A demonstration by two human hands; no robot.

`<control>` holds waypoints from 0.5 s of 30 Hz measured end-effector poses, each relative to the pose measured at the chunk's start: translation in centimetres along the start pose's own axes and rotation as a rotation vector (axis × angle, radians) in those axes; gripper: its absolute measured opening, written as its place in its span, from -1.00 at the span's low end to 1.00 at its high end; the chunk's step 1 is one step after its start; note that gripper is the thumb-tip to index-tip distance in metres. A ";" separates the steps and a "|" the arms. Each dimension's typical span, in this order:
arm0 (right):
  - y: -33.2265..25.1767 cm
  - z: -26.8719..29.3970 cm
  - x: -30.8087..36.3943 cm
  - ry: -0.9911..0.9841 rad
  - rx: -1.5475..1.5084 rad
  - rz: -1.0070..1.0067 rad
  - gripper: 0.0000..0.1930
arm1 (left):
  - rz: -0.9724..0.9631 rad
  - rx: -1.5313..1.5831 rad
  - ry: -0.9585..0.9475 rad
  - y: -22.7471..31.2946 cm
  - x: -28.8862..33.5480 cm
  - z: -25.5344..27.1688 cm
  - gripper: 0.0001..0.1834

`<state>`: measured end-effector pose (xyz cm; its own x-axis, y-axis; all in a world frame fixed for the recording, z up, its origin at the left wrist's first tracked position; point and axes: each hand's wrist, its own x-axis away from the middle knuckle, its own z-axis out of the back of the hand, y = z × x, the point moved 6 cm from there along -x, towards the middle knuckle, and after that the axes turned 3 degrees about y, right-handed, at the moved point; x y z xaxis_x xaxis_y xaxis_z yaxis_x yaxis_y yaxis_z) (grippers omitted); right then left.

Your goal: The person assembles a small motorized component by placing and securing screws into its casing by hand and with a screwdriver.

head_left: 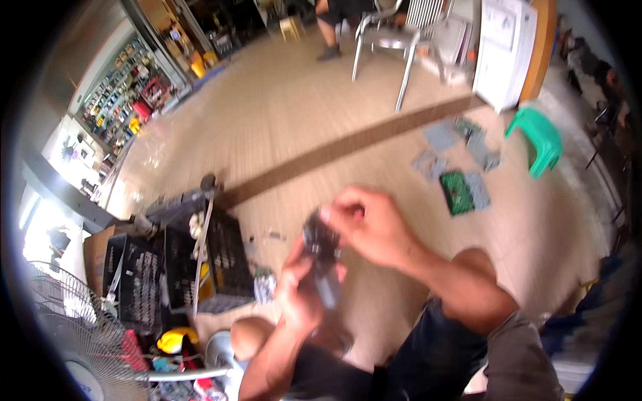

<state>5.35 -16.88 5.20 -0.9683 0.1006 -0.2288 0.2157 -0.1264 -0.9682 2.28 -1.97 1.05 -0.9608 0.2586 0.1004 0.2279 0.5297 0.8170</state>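
A dark object (321, 234) is held up in front of the body, between the two hands, above the bent knees; its outline is smeared by motion blur, and its kind cannot be told. A paler, greyish lower part (328, 287) is seen below it; whether the two are one piece is unclear. The object is wrapped by the left hand (299, 294), fingers curled about it, some of them hidden behind it. At its upper end the right hand (371, 220) is placed, thumb and forefinger drawn close together; whether anything is pinched between them cannot be told, and the other fingers are folded partly out of sight.

To the left, black crates (231, 267) are crowded together, their contents mostly hidden by the walls. A fan (70, 327) is cut off by the dark rim. On the floor to the right, flat grey and green pieces (458, 192) are laid near a green stool (540, 144). By a metal chair (401, 37), another person's leg (328, 33) is seen, the upper body cropped.
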 end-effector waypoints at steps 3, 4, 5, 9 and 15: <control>-2.2 -3.3 1.0 -0.053 0.052 0.220 -0.86 | -0.051 0.026 0.017 1.8 2.2 1.8 -0.41; -2.7 -4.1 1.2 -0.059 0.049 0.254 -0.87 | -0.069 0.006 0.019 2.2 2.6 2.3 -0.41; -2.6 -4.3 1.0 -0.089 -0.021 0.183 -0.88 | -0.069 0.016 -0.005 2.5 2.5 2.2 -0.40; -2.7 -4.3 1.1 -0.132 -0.144 0.111 -0.88 | -0.054 -0.009 -0.031 2.8 3.1 1.3 -0.44; -1.9 -6.4 1.0 -0.130 -0.157 0.110 -0.85 | -0.024 0.104 0.136 2.5 4.4 2.4 -0.47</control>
<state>4.75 -10.25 6.18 -0.9438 -0.0345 -0.3288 0.3280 0.0262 -0.9443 -1.03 2.45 2.19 -0.9770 0.1369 0.1634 0.2131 0.6171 0.7575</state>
